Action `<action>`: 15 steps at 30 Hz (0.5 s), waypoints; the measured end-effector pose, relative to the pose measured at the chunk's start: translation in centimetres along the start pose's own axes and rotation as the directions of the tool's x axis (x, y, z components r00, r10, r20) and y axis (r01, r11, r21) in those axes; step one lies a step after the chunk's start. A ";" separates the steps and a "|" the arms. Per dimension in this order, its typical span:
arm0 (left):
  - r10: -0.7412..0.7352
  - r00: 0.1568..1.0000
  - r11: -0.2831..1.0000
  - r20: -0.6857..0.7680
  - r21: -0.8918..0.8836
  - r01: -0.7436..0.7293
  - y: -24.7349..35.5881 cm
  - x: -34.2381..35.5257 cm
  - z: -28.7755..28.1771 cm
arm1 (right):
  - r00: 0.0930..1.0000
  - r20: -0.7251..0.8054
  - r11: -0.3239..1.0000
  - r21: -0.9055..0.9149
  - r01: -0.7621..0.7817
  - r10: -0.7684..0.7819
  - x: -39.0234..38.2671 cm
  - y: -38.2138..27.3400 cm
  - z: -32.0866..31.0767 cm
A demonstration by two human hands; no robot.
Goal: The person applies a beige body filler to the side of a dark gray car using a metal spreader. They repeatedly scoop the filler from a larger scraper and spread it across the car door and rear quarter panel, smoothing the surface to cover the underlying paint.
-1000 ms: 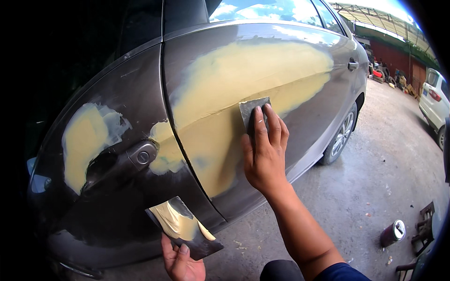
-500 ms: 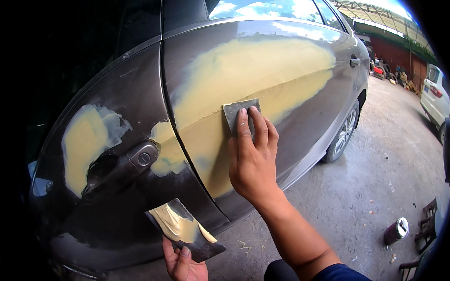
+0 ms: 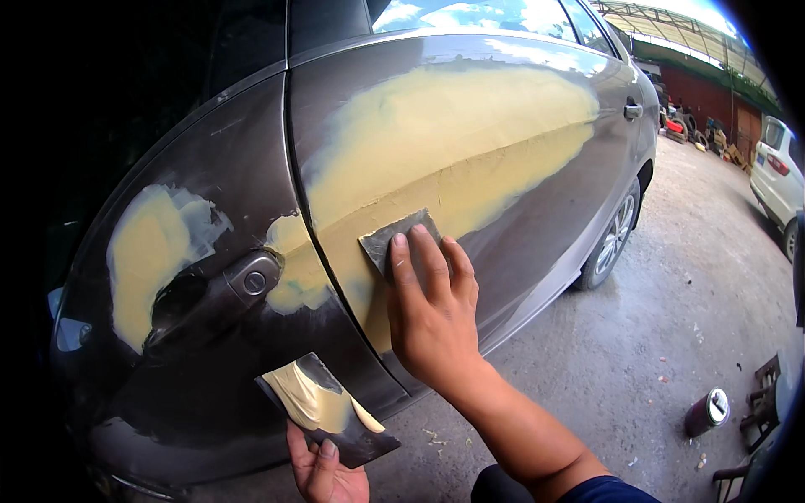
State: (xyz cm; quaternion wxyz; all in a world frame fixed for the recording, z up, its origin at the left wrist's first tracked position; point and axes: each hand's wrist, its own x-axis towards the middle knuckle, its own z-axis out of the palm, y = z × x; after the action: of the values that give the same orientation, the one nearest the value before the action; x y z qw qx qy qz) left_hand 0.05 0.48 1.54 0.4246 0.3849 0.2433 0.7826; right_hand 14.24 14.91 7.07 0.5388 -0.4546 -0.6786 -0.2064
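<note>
My right hand (image 3: pixel 436 306) grips a thin grey putty spreader (image 3: pixel 379 243), fingers pressed on its face. The spreader's upper edge lies against the yellow body filler (image 3: pixel 444 117) that covers a large patch of the brown car door (image 3: pixel 537 260). Below, at the front door, my left hand (image 3: pixel 323 474) is closed on the lower edge of a dark flat putty plate (image 3: pixel 369 444). A thick smear of cream putty (image 3: pixel 306 398) sits on that plate. More filler (image 3: pixel 142 260) coats the front door around its handle (image 3: pixel 251 281).
A dark vertical gap (image 3: pixel 314 226) separates the two doors. On the concrete floor (image 3: pixel 612 352) at right stand a metal can (image 3: pixel 707 412) and dark stools (image 3: pixel 761 402). A white car (image 3: pixel 778 176) is parked beyond, near piled tires and clutter (image 3: pixel 689 126).
My right hand and the spreader have moved left and down over the filler, and the spreader is tilted more. My left hand with the putty plate has barely shifted.
</note>
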 end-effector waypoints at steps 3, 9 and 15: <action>-0.001 1.000 1.000 0.012 0.003 0.001 0.1 0.0 -0.1 | 0.999 0.047 1.000 -0.005 -0.006 0.006 -0.7 0.0 -1.2; 0.007 1.000 1.000 0.026 0.003 -0.007 0.1 0.1 -0.1 | 0.997 -0.068 0.999 0.005 -0.039 0.039 1.7 3.0 -1.8; 0.004 1.000 1.000 0.028 -0.004 -0.003 0.1 0.2 0.0 | 0.996 -0.092 0.999 0.046 -0.011 0.016 2.5 2.1 -1.3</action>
State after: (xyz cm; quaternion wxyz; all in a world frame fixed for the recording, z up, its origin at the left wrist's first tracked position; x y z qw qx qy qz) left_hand -0.07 0.59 1.71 0.4274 0.3952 0.2351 0.7784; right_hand 16.68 15.99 9.38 0.5810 -0.4369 -0.6544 -0.2082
